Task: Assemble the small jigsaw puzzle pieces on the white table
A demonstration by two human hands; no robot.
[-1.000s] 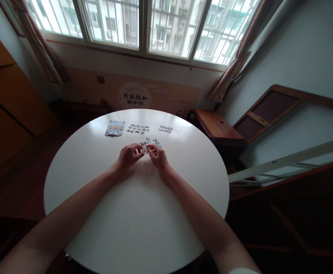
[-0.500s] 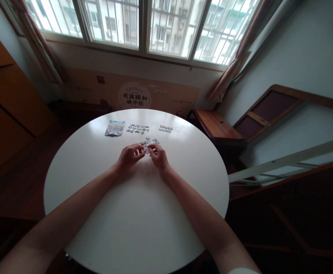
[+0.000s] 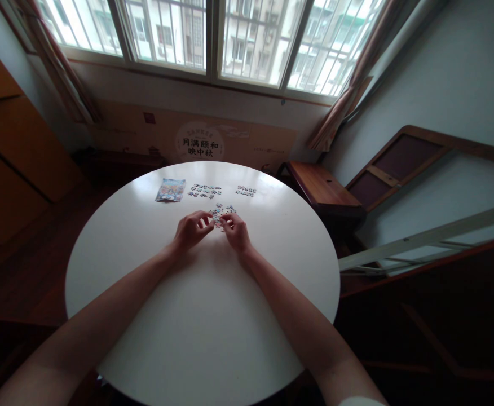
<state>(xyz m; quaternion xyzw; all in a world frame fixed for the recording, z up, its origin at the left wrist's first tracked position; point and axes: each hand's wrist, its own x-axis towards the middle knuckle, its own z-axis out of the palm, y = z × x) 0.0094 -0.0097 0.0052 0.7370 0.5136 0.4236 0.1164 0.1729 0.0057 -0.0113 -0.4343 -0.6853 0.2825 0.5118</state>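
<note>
Both my hands rest on a round white table (image 3: 204, 327) near its middle. My left hand (image 3: 191, 230) has its fingers curled in a pinch, the tips touching a small cluster of jigsaw pieces (image 3: 220, 212). My right hand (image 3: 236, 232) is likewise pinched at the same cluster from the right. What exactly each pinch holds is too small to make out. Farther back lie two groups of loose pieces (image 3: 204, 191) (image 3: 246, 191) and a small colourful picture card (image 3: 171, 189).
A barred window (image 3: 213, 39) spans the far wall, with a cardboard panel bearing printed characters (image 3: 199, 142) below it. A wooden bench (image 3: 321, 189) stands right of the table, a wooden cabinet (image 3: 14, 146) at left, and leaning frames (image 3: 420, 163) at right.
My fingertips have shifted slightly over the piece cluster; the left fingers are a little more lifted. Arms and the other pieces have stayed where they were.
</note>
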